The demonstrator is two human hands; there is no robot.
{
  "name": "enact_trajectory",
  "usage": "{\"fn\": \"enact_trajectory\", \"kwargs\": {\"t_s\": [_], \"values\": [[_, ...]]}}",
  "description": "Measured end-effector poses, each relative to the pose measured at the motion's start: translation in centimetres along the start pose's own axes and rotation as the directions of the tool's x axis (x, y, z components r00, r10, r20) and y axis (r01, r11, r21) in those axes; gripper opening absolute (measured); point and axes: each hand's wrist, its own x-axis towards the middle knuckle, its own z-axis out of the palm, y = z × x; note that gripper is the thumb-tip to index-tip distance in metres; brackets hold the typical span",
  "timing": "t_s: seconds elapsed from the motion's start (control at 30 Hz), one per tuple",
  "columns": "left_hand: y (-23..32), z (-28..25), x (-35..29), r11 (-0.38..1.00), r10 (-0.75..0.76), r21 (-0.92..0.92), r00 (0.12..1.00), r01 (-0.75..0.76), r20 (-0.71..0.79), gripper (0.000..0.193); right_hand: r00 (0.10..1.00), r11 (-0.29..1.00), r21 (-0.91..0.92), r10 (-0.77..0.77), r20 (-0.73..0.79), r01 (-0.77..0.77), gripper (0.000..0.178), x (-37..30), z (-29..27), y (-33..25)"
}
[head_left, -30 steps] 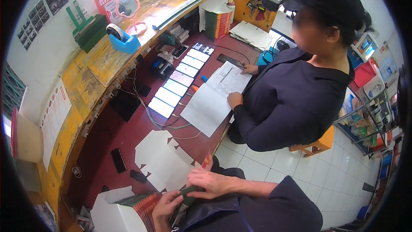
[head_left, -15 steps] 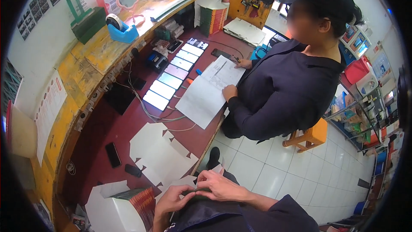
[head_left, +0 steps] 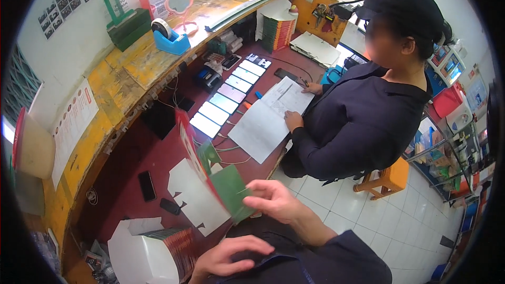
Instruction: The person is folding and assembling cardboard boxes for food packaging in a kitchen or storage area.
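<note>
My right hand (head_left: 276, 202) pinches the edge of a flat green-and-red printed card piece (head_left: 230, 186), unfolded with its panels standing at angles, and lifts it above the desk. Lower down, close to my body, my left hand (head_left: 234, 256) is apart from the card, its fingers stretched out and holding nothing. Behind the card lies a white die-cut cardboard sheet (head_left: 184, 181) with notched edges, partly covered from sight. To the left of my left hand, an opened white carton (head_left: 139, 257) holds a tight stack of red and green folded cards (head_left: 181, 244).
A co-worker (head_left: 363, 110) stands at the right, pen in hand over an open notebook (head_left: 260, 131). A row of lit phones (head_left: 226, 100) lies beside it with cables. Dark phones (head_left: 147, 185) rest nearer. The raised wooden counter (head_left: 123, 76) curves along the left.
My hands have moved apart. The green card piece, earlier held low between both hands, is now raised and opened out in my right hand; my left has let go. The whole view has shifted slightly.
</note>
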Motion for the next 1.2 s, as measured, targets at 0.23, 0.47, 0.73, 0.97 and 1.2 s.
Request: {"fn": "enact_trajectory", "kwargs": {"t_s": [0.23, 0.47, 0.73, 0.97, 1.2], "values": [[-8.1, 2.5, -1.6, 0.971, -0.014, 0.156, 0.69, 0.183, -0.724, 0.055, 0.952, 0.88, 0.454, -0.006, 0.306, -0.14, 0.003, 2.6, 6.5, 7.3], [-8.7, 1.5, -3.4, 0.868, 0.144, 0.114, 0.025, -0.483, -0.989, 0.047, 0.846, 0.977, 0.142, 0.061, 0.53, -0.159, 0.04, 3.2, 8.1, 8.0], [-4.1, -0.3, -3.0, 0.825, 0.509, 0.516, -0.093, -0.23, -0.856, 0.045, 0.935, 0.807, 0.574, -0.079, 0.345, -0.143, 0.052, 3.6, 4.8, 6.5], [-4.8, -1.8, -2.1, 0.881, 0.344, 0.378, -0.163, -0.285, -0.925, 0.044, 0.985, 0.969, 0.18, -0.173, -0.009, 0.172, 0.035, 2.6, 4.3, 6.0], [-9.1, -0.6, -1.1, 0.846, 0.088, -0.007, 0.151, -0.534, -0.985, 0.044, 0.887, 0.762, -0.502, -0.462, 0.02, 0.408, 0.014, 1.1, 4.8, 8.7]]}}
